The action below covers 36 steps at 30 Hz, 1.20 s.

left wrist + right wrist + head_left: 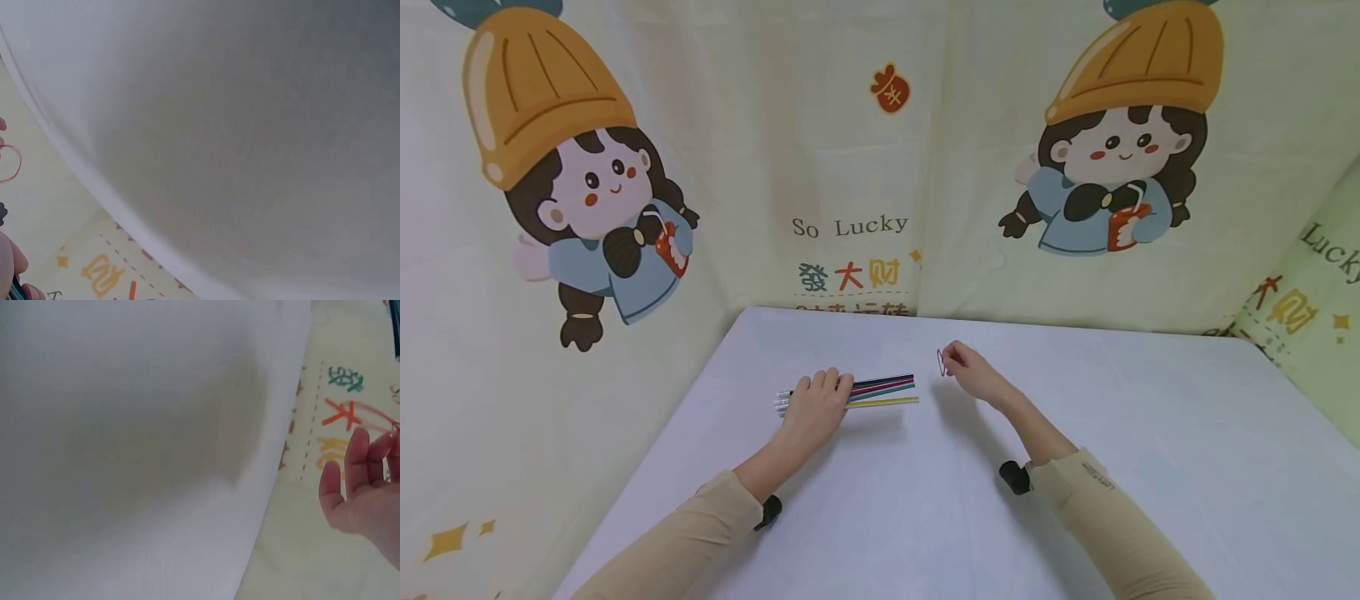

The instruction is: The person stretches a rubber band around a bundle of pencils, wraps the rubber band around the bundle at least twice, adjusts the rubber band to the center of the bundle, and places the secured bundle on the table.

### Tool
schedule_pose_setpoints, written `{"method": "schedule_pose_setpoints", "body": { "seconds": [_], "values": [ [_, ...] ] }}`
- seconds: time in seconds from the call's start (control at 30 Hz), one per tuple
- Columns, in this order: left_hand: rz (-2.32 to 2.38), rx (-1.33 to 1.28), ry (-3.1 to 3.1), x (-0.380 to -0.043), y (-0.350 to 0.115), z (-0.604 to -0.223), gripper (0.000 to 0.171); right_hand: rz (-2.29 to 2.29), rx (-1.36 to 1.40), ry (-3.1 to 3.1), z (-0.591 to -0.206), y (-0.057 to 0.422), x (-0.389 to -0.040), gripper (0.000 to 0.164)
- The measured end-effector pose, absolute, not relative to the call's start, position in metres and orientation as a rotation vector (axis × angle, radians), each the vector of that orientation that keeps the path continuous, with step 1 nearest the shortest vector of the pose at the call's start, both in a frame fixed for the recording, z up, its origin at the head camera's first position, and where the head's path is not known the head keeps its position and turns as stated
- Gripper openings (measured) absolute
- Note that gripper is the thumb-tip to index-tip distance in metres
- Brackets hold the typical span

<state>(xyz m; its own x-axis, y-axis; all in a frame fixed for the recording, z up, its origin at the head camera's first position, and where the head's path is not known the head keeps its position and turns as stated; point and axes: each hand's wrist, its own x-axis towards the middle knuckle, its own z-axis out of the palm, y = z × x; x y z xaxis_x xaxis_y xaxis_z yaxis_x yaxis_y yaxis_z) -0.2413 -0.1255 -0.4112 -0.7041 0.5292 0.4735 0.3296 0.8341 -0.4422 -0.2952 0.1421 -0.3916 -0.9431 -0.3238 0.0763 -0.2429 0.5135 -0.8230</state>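
Note:
In the head view my left hand grips a bundle of slim coloured sticks above the table, lying roughly level. Black, red, teal and yellow lengths stick out on the right, and shiny whitish ends show on the left. Part of the bundle is hidden under the fingers. To its right, my right hand pinches a thin red rubber band, which hangs as a narrow loop apart from the sticks. The right wrist view shows the band stretching out from the fingertips.
A white-covered table lies beneath both hands, its far edge meeting a cream backdrop printed with cartoon figures and lettering. Dark wrist cameras show below the left wrist and the right wrist.

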Motion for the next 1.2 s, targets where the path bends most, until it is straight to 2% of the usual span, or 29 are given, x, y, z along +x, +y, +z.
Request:
{"method": "schedule_pose_setpoints", "body": {
  "seconds": [0.13, 0.37, 0.67, 0.93, 1.2],
  "values": [
    [0.396, -0.621, -2.430, -0.243, -0.125, -0.411, 0.036, -1.592, -0.544, 2.387, -0.387, 0.138, -0.282, 0.019],
    [0.370, -0.610, -2.437, -0.243, -0.125, -0.410, 0.037, -1.611, -0.614, 2.248, -0.380, 0.130, -0.268, 0.026],
    [0.375, -0.623, -2.347, -0.244, -0.127, -0.412, 0.036, -1.489, -0.749, 2.371, -0.370, 0.122, -0.259, 0.014],
    [0.376, -0.591, -2.455, -0.246, -0.128, -0.411, 0.038, -1.268, -0.986, 2.541, -0.364, 0.120, -0.253, 0.004],
    [0.319, -0.574, -2.461, -0.244, -0.130, -0.408, 0.036, -1.049, -1.129, 2.786, -0.366, 0.121, -0.244, 0.012]
  ]
}}
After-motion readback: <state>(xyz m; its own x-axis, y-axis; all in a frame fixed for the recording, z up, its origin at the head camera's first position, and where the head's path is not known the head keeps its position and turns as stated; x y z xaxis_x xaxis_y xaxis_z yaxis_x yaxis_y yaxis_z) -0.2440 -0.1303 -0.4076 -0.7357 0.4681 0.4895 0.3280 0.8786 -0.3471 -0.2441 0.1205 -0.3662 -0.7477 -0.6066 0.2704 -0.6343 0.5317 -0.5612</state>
